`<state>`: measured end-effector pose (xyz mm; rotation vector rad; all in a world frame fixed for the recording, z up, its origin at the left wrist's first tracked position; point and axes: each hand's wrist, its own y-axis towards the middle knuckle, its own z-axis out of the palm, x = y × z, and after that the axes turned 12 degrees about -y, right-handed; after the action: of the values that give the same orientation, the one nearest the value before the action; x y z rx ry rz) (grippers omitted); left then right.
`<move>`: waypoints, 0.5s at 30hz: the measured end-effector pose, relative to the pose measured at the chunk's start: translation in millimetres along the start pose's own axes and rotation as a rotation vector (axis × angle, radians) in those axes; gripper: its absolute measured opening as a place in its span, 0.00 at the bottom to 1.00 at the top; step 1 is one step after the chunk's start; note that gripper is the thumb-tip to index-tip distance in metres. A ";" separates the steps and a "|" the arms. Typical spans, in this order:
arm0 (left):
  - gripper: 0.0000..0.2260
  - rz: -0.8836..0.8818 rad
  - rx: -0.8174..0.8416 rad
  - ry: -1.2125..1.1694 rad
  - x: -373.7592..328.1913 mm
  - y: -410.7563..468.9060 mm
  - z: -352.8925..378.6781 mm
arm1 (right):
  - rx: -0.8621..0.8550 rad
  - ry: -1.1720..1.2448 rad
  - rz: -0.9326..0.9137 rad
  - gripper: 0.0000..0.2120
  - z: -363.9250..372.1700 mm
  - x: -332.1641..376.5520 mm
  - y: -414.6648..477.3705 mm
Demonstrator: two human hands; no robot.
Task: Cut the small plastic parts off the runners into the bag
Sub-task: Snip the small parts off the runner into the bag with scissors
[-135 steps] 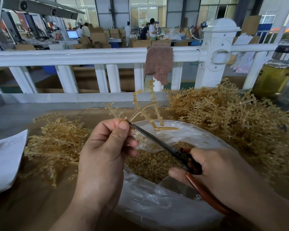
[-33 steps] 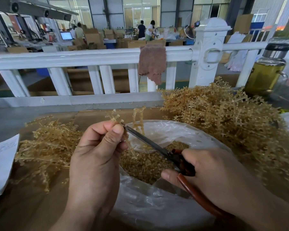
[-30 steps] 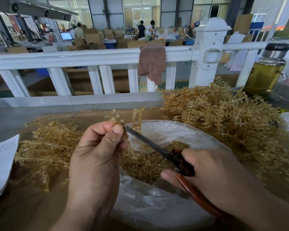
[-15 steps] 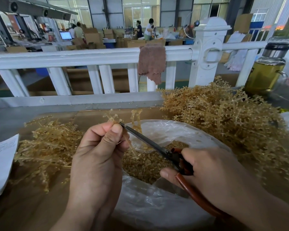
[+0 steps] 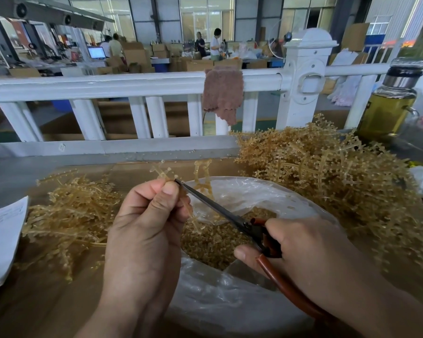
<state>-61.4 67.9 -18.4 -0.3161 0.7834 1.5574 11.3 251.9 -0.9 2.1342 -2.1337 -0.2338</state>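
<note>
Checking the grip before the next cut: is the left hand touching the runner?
Touching. The head view shows the left hand pinching the runner between thumb and forefinger, with no gap.

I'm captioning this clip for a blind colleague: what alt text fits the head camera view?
Over an open clear plastic bag of cut amber parts, the left hand pinches a runner while the right hand holds red-handled scissors, blade tips at the runner. A sparse pile of runners lies left of the bag, a bigger pile right, before a white railing.
</note>
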 end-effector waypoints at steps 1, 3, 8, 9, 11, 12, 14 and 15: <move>0.06 -0.002 0.001 0.003 0.2 -0.3 -0.6 | 0.005 0.023 0.006 0.33 0.3 0.1 -0.2; 0.05 -0.008 0.001 0.007 0.8 -0.1 -1.6 | 0.011 0.100 0.026 0.33 1.3 0.1 -0.6; 0.02 -0.021 0.036 0.032 1.6 -0.1 -3.1 | 0.013 0.167 0.031 0.33 2.1 -2.0 -1.0; 0.02 -0.020 0.043 0.035 1.7 -0.5 -3.3 | 0.011 0.153 0.032 0.34 1.5 -2.1 -0.8; 0.02 -0.015 0.050 0.047 2.0 -1.2 -3.7 | 0.013 0.134 0.037 0.34 0.4 -1.4 -0.5; 0.02 -0.011 0.051 0.054 2.0 -1.4 -3.7 | 0.015 0.135 0.037 0.34 0.1 -0.9 -0.4; 0.02 -0.001 0.052 0.062 1.6 -1.7 -3.9 | 0.021 0.143 0.036 0.34 0.0 -0.4 -0.7; 0.01 0.001 0.052 0.065 1.5 -1.6 -4.1 | 0.023 0.146 0.035 0.33 -0.1 -0.5 -0.9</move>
<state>-61.1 66.4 -22.8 -0.3294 0.8737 1.5317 12.2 252.4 -1.0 2.0547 -2.0990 -0.0479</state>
